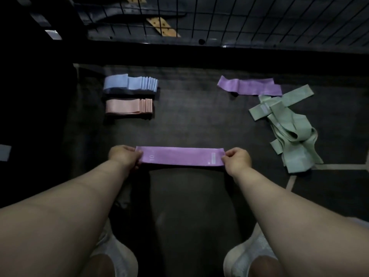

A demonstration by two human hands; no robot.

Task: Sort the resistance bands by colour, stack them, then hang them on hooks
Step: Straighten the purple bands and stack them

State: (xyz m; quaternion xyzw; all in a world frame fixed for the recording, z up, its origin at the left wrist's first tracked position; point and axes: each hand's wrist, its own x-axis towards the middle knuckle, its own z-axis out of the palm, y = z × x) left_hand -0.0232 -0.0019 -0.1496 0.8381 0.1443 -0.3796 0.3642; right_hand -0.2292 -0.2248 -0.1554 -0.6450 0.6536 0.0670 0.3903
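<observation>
- The left hand (124,156) pinches one short end of a purple band (179,156), fingers curled over its edge. The right hand (236,160) pinches the other end the same way. The band is pulled flat and straight between them, printed side up, most likely to smooth it before stacking.
- The band sits low over the floor (189,120), straight ahead of the person's white shoes (111,254). I cannot tell whether it touches down.
- Beyond the left hand, well apart from it, are two tidy stacks: a pink stack (127,106) nearer and a blue stack (129,82) just behind it. Their edges are lined up, so those colours look finished.
- Beyond the right hand lie loose purple bands (249,86), overlapping and not squared up. They are presumably meant to join the one being held.
- Out to the right of the right hand sprawls a green pile (287,126), crossed and twisted, seemingly waiting its turn.
- Farthest off, past all the bands, stands a wire grid (259,21). It may carry the hooks, though none shows clearly.
</observation>
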